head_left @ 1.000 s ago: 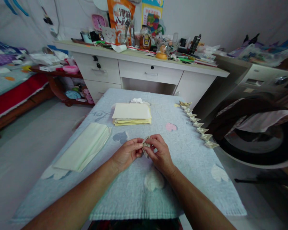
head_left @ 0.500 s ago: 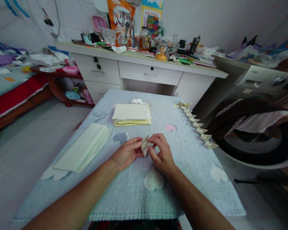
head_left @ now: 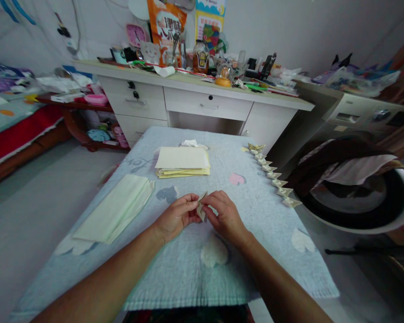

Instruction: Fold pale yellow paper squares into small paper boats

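Over the middle of the cloth-covered table point(head_left: 256, 251), a small folded piece of paper point(head_left: 202, 212) is between my two hands. My left hand point(head_left: 178, 213) pinches its left side between thumb and fingers. From the right, my right hand point(head_left: 224, 213) has its thumb and fingertips closed on the paper's upper right edge. Part of the paper is hidden by the fingers. Along the table's right edge runs a row of several small folded paper boats point(head_left: 278, 183), with a patterned one point(head_left: 256, 147) at the far end.
A stack of cream and yellow paper point(head_left: 182, 158) lies beyond my hands. Pale green sheets point(head_left: 116, 208) lie at the left. A cluttered white desk point(head_left: 188, 96) stands behind the table, and an open washing machine point(head_left: 350, 179) at the right.
My right thumb and fingers have closed in on the paper, which now appears narrower and more turned. The whole view has shifted slightly.
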A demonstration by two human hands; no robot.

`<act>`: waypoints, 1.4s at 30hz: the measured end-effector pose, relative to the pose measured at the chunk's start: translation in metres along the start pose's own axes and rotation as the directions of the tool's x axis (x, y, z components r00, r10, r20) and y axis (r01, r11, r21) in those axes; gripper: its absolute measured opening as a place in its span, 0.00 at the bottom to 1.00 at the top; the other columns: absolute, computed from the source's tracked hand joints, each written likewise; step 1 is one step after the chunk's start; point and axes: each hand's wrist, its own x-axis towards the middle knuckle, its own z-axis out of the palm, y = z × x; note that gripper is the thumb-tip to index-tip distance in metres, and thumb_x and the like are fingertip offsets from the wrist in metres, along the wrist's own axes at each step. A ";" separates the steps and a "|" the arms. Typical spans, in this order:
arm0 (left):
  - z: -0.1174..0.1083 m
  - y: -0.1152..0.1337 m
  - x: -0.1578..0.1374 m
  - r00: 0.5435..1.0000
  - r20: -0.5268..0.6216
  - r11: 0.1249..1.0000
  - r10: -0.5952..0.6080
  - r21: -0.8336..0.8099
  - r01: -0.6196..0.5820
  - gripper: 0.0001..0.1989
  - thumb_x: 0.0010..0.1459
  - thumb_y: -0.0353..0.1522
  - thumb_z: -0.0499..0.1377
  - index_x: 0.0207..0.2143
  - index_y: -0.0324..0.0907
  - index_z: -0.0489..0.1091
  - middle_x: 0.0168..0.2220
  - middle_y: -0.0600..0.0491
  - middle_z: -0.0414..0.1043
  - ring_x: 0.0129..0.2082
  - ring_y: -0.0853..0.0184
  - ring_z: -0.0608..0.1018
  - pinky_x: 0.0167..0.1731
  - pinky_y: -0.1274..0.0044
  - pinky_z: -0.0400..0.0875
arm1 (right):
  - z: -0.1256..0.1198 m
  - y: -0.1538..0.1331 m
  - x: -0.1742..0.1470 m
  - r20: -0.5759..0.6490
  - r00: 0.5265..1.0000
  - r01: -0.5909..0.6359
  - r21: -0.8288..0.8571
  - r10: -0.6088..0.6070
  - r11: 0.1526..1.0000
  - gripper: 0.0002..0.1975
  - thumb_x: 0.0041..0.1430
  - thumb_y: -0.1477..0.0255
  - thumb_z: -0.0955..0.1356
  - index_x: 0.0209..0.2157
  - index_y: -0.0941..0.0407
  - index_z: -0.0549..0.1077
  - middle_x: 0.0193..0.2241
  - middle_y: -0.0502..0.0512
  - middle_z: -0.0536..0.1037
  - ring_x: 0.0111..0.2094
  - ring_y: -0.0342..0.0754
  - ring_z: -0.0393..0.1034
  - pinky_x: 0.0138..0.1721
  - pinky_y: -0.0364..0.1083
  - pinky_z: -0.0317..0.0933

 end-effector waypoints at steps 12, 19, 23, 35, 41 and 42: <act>0.000 -0.002 -0.001 1.000 0.009 0.998 0.003 0.060 -0.004 0.08 0.54 0.31 0.62 0.36 0.39 0.69 0.31 0.52 0.72 0.30 0.69 0.74 0.29 0.78 0.68 | -0.014 -0.013 0.007 0.129 0.987 -0.107 0.052 0.100 0.993 0.10 0.58 0.81 0.66 0.39 0.54 0.73 0.33 0.53 0.72 0.37 0.46 0.67 0.40 0.45 0.63; -0.001 -0.001 -0.001 0.998 0.056 0.998 -0.016 0.067 0.012 0.08 0.55 0.32 0.62 0.37 0.39 0.70 0.31 0.52 0.72 0.29 0.69 0.73 0.28 0.78 0.66 | -0.016 -0.016 0.009 0.117 0.992 -0.040 -0.049 0.045 0.998 0.07 0.60 0.78 0.66 0.33 0.54 0.74 0.29 0.53 0.71 0.33 0.47 0.66 0.34 0.44 0.62; -0.001 -0.002 -0.002 0.998 0.067 0.996 -0.022 0.090 0.016 0.10 0.55 0.34 0.63 0.38 0.39 0.70 0.30 0.52 0.71 0.28 0.70 0.73 0.27 0.79 0.65 | -0.019 -0.019 0.006 0.101 0.992 -0.068 -0.027 0.070 0.997 0.07 0.60 0.78 0.65 0.33 0.55 0.74 0.29 0.53 0.71 0.32 0.47 0.67 0.33 0.43 0.62; 0.003 0.001 -0.006 0.998 0.051 0.981 -0.047 0.192 0.036 0.13 0.56 0.34 0.60 0.44 0.41 0.67 0.41 0.50 0.70 0.36 0.65 0.76 0.35 0.75 0.69 | -0.059 0.021 -0.032 -0.084 0.958 -0.280 -0.093 0.273 0.955 0.07 0.59 0.80 0.65 0.34 0.55 0.75 0.31 0.53 0.73 0.33 0.45 0.69 0.36 0.44 0.61; -0.001 0.001 -0.008 0.997 0.061 0.977 -0.052 0.211 0.038 0.13 0.56 0.33 0.60 0.44 0.41 0.67 0.39 0.51 0.70 0.33 0.70 0.74 0.33 0.78 0.67 | -0.086 0.057 -0.064 -0.093 0.904 -0.426 -0.291 0.417 0.857 0.07 0.57 0.80 0.65 0.31 0.57 0.75 0.30 0.54 0.72 0.32 0.47 0.68 0.35 0.44 0.59; -0.001 0.001 -0.008 0.996 0.067 0.976 -0.053 0.215 0.038 0.13 0.56 0.33 0.60 0.44 0.41 0.67 0.39 0.51 0.70 0.32 0.70 0.73 0.33 0.79 0.67 | -0.087 0.060 -0.067 -0.069 0.894 -0.440 -0.319 0.442 0.839 0.07 0.56 0.80 0.65 0.31 0.57 0.74 0.30 0.54 0.72 0.32 0.47 0.67 0.35 0.44 0.58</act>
